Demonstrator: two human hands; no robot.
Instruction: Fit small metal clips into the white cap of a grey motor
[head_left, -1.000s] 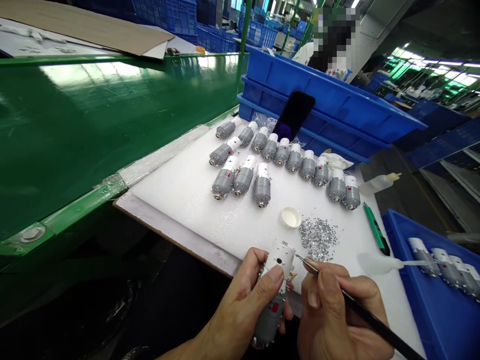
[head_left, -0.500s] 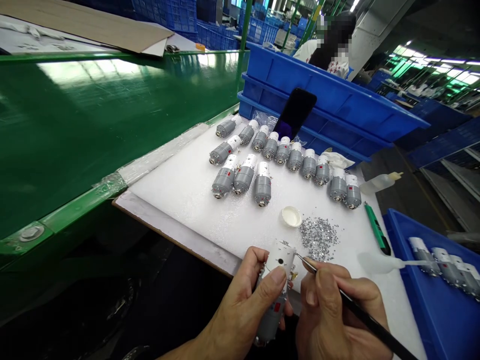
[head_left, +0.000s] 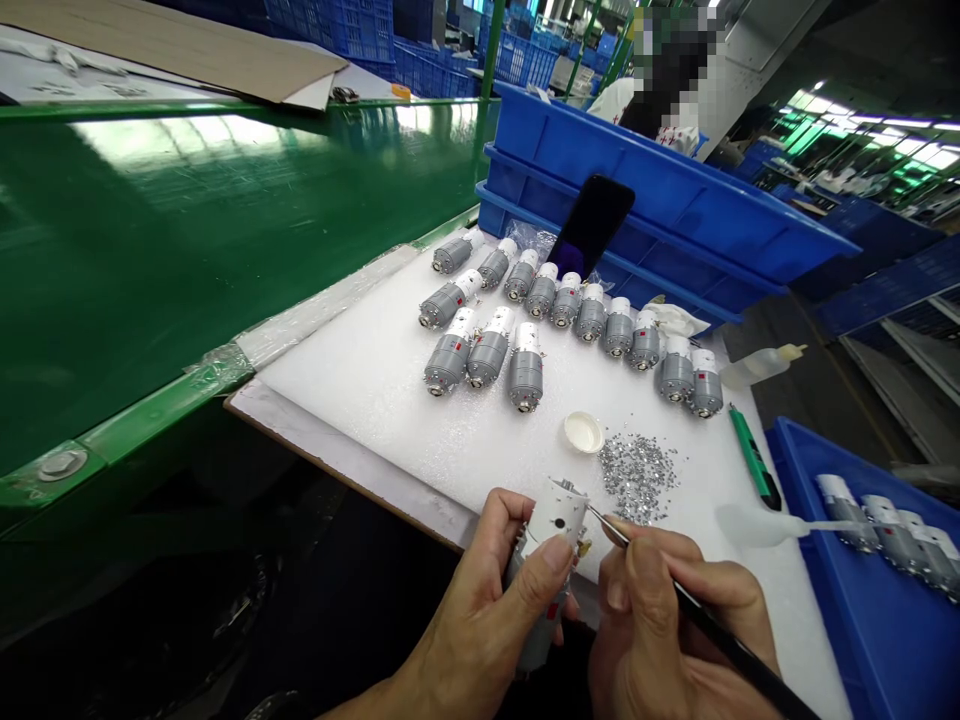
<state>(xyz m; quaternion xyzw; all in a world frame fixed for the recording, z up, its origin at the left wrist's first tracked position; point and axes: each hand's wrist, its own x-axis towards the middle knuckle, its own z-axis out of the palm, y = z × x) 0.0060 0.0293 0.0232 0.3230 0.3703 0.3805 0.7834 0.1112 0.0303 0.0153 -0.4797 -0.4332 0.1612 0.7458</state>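
You're tilting the grey motor [head_left: 531, 635] in your left hand [head_left: 480, 620], clenched around it above the white foam board [head_left: 360, 430], while your right hand [head_left: 660, 630] pinches a fine pick [head_left: 712, 628] at its white end cap [head_left: 556, 512], the next move needing a steady tip.

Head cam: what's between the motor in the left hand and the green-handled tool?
In the head view, a pile of silver flakes sits on the white foam board between the motor in the left hand and the green-handled tool.
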